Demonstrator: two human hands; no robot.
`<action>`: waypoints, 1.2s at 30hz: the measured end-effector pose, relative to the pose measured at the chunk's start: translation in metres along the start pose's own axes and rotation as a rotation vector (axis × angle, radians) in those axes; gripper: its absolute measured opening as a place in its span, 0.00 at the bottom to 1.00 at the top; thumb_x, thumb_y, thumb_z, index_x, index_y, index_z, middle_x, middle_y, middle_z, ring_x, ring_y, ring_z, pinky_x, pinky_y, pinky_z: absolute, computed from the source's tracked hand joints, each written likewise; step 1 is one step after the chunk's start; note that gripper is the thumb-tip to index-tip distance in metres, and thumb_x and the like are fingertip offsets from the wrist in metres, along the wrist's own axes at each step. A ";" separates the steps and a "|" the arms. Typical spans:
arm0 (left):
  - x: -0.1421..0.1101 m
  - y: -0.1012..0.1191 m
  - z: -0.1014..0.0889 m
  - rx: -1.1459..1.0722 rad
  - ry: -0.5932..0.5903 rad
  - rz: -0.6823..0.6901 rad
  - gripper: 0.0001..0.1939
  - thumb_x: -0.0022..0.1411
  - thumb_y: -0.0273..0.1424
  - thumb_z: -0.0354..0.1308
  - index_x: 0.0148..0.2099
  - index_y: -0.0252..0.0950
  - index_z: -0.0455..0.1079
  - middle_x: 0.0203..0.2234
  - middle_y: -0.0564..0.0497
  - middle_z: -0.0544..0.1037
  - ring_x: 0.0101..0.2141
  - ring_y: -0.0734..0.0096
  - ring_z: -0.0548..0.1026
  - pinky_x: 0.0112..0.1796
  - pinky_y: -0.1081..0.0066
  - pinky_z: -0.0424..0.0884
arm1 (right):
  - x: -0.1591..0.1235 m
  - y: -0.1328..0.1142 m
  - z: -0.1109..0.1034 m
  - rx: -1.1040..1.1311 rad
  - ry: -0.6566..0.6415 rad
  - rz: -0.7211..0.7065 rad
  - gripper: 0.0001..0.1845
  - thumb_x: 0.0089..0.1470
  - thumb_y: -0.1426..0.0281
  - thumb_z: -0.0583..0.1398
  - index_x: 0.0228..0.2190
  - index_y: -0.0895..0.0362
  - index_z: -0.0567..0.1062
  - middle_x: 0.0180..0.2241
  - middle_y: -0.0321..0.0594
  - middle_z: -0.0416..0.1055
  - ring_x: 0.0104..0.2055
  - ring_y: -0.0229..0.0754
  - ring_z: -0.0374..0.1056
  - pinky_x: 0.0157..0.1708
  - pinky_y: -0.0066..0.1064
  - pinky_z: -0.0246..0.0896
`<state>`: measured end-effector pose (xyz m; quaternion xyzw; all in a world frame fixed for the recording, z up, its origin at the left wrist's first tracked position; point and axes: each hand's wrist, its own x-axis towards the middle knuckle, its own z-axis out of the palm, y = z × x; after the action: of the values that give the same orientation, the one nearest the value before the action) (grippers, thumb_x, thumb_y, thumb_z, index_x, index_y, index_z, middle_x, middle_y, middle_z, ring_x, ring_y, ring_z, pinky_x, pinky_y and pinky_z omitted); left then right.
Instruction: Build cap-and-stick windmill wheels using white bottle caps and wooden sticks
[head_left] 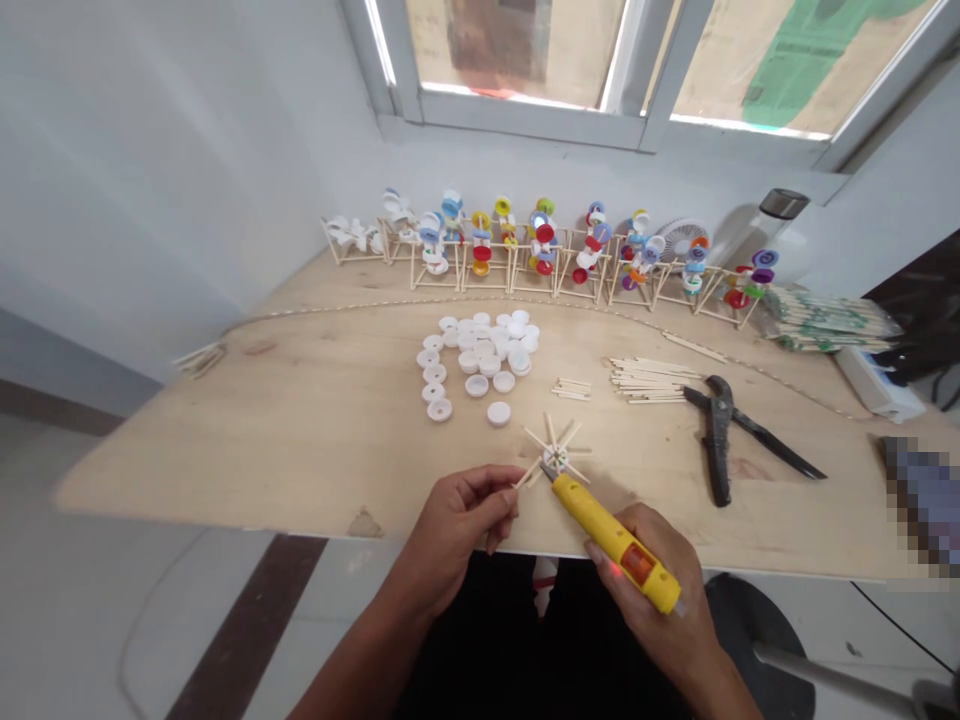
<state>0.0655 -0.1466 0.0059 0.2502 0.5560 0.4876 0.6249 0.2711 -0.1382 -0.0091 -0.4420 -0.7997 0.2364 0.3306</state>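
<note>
My left hand (476,510) is closed in a pinch on a thin wooden stick (528,474), whose far end meets a small star-shaped hub of sticks (556,457). The hub has a white cap at its centre, with several sticks radiating outward, and lies near the table's front edge. My right hand (660,570) is wrapped round a yellow pen-shaped glue gun (611,530). Its dark nozzle is at the hub's left side, close to the stick's inner end; whether it touches cannot be told. Just beyond the hub sits a single white bottle cap (499,413).
White caps (484,350) are gathered mid-table. Short sticks (572,389), longer sticks (649,380) and black-handled pliers (718,440) lie to the right. Stick frames with coloured caps (543,245) line the back, near a cord (450,302), a flask (765,225) and bagged sticks (829,322).
</note>
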 end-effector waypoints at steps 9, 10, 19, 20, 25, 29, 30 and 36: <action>-0.001 0.001 0.000 0.004 0.043 -0.003 0.16 0.44 0.32 0.64 0.38 0.31 0.75 0.17 0.56 0.68 0.17 0.80 0.63 0.17 0.78 0.58 | 0.003 0.001 0.001 -0.051 0.056 -0.015 0.09 0.55 0.68 0.57 0.24 0.54 0.65 0.21 0.34 0.64 0.22 0.38 0.61 0.22 0.29 0.54; -0.001 0.001 -0.001 0.003 0.043 -0.005 0.16 0.44 0.32 0.64 0.38 0.31 0.75 0.17 0.56 0.68 0.18 0.80 0.63 0.17 0.78 0.58 | 0.003 0.001 0.001 -0.048 0.050 -0.011 0.09 0.55 0.68 0.57 0.24 0.54 0.64 0.21 0.34 0.64 0.23 0.38 0.62 0.22 0.29 0.54; 0.000 -0.002 -0.002 0.047 0.035 0.016 0.17 0.45 0.31 0.63 0.40 0.31 0.75 0.17 0.57 0.66 0.17 0.80 0.62 0.17 0.78 0.58 | 0.004 0.001 0.001 -0.052 0.051 -0.024 0.10 0.55 0.68 0.57 0.24 0.54 0.64 0.21 0.34 0.64 0.22 0.37 0.62 0.22 0.28 0.54; 0.000 -0.002 -0.002 0.055 0.036 0.018 0.17 0.45 0.32 0.63 0.40 0.31 0.75 0.17 0.57 0.66 0.17 0.80 0.62 0.17 0.78 0.58 | 0.004 0.001 0.001 -0.052 0.049 -0.021 0.09 0.55 0.68 0.57 0.24 0.54 0.64 0.21 0.34 0.64 0.22 0.37 0.62 0.22 0.28 0.54; 0.001 -0.002 -0.002 0.089 0.049 0.035 0.18 0.45 0.32 0.63 0.40 0.32 0.75 0.17 0.56 0.67 0.18 0.79 0.63 0.18 0.78 0.58 | 0.004 0.001 0.000 -0.048 0.012 -0.036 0.08 0.55 0.68 0.57 0.25 0.55 0.66 0.21 0.34 0.65 0.23 0.38 0.62 0.22 0.29 0.55; 0.000 -0.003 -0.003 0.105 0.060 0.034 0.18 0.45 0.33 0.62 0.41 0.32 0.75 0.17 0.56 0.67 0.18 0.79 0.63 0.18 0.77 0.58 | 0.005 0.003 -0.001 -0.037 0.050 -0.011 0.08 0.55 0.68 0.57 0.25 0.55 0.65 0.21 0.34 0.64 0.23 0.38 0.62 0.22 0.29 0.55; 0.001 -0.003 -0.004 0.111 0.065 0.034 0.18 0.45 0.33 0.62 0.41 0.32 0.75 0.17 0.56 0.67 0.18 0.79 0.63 0.18 0.77 0.58 | 0.005 0.003 -0.001 -0.029 0.055 0.000 0.08 0.55 0.68 0.57 0.25 0.55 0.65 0.21 0.34 0.64 0.23 0.37 0.62 0.22 0.28 0.55; 0.002 0.001 -0.006 0.217 0.072 0.087 0.16 0.47 0.34 0.62 0.40 0.34 0.76 0.18 0.55 0.69 0.20 0.78 0.64 0.21 0.77 0.59 | 0.005 -0.003 -0.011 0.180 0.051 0.183 0.10 0.54 0.66 0.59 0.25 0.55 0.65 0.20 0.31 0.59 0.21 0.35 0.57 0.19 0.26 0.54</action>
<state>0.0595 -0.1459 0.0042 0.3225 0.6163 0.4600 0.5519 0.2754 -0.1346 0.0022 -0.4874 -0.7231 0.3249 0.3660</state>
